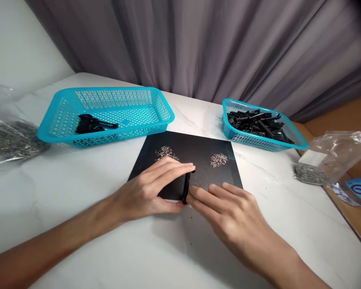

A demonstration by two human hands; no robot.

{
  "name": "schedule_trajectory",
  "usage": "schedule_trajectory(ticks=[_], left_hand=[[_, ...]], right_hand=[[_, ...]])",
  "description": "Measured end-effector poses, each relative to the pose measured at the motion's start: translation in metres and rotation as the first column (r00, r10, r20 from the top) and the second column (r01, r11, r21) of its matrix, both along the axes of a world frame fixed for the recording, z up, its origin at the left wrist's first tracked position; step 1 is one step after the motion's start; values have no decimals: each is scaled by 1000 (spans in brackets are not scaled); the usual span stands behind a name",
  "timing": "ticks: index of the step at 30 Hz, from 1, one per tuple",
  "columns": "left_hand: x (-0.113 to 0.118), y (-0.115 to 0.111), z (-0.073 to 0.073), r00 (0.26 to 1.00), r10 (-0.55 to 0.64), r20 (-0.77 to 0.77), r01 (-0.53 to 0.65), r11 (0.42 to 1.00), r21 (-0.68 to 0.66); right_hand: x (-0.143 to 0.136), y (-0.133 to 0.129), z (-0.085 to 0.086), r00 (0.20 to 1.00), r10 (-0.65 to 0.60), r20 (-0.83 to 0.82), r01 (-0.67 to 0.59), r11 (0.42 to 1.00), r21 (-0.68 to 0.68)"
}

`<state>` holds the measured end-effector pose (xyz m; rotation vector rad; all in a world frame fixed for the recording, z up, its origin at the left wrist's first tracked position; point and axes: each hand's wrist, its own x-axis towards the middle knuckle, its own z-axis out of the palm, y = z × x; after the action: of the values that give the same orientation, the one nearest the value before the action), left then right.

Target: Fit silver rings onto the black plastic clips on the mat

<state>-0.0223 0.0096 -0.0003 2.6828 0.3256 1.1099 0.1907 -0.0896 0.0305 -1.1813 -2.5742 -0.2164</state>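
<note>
My left hand (pixel 156 186) grips a narrow black plastic part (pixel 186 188) by its two ends, fingers on the far end and thumb on the near one. The part stands on edge over the near border of a black mat (pixel 198 146). Against its right side, near the lower end, press the closed fingertips of my right hand (pixel 225 208); whatever they pinch is hidden. Just past my left fingers lies a pile of small metal pieces (pixel 166 152), partly covered by that hand. A second pile of small wire-like metal pieces (pixel 218 159) rests on the mat's right side.
A blue basket (pixel 108 138) at the back left holds a few black parts (pixel 92 123). Another blue basket (pixel 261 143) at the back right is heaped with similar parts. Clear bags of metal pieces lie at far left (pixel 12 138) and right (pixel 313 172) of the white table (pixel 108 249).
</note>
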Motion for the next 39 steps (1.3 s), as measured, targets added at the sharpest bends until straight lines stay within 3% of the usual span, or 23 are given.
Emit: schedule_trajectory(ticks=[9,11,13,16,19,22,26,29,34,39], left_hand=[[3,-1,2,1000,-11,-21,11,1000,18],[3,0,2,1000,-16,-24,16,1000,16],[3,0,1,1000,-16,-23,17,1000,11],[3,1,-1,1000,-5,-9,5,1000,-14],[2,2,-4,1000,13,14,-13,999,-44],[2,2,-6,1000,12,25,-11,999,-43],[2,1,-5,999,12,42,-10,999,-39],[3,1,-3,999,15,40,-14,999,-37],[1,1,0,1000,-7,12,7,1000,-13],[0,0,1,1000,0,-18,0,1000,20]], right_hand=[[0,-3,7,998,24,54,-20,997,-74],[2,-1,5,1000,30,7,-29,992,-120],[4,3,1,990,-11,-142,-22,973,-230],[5,11,-6,868,-198,-456,-61,868,-492],[7,19,-11,701,-387,-599,-159,733,-661],[10,24,-12,603,-483,-635,-264,630,-730],[15,26,-8,578,-486,-655,-386,544,-745],[16,25,-5,597,-481,-641,-335,577,-745],[11,17,-4,715,-370,-593,-180,723,-667],[3,7,-7,867,-234,-440,-7,877,-480]])
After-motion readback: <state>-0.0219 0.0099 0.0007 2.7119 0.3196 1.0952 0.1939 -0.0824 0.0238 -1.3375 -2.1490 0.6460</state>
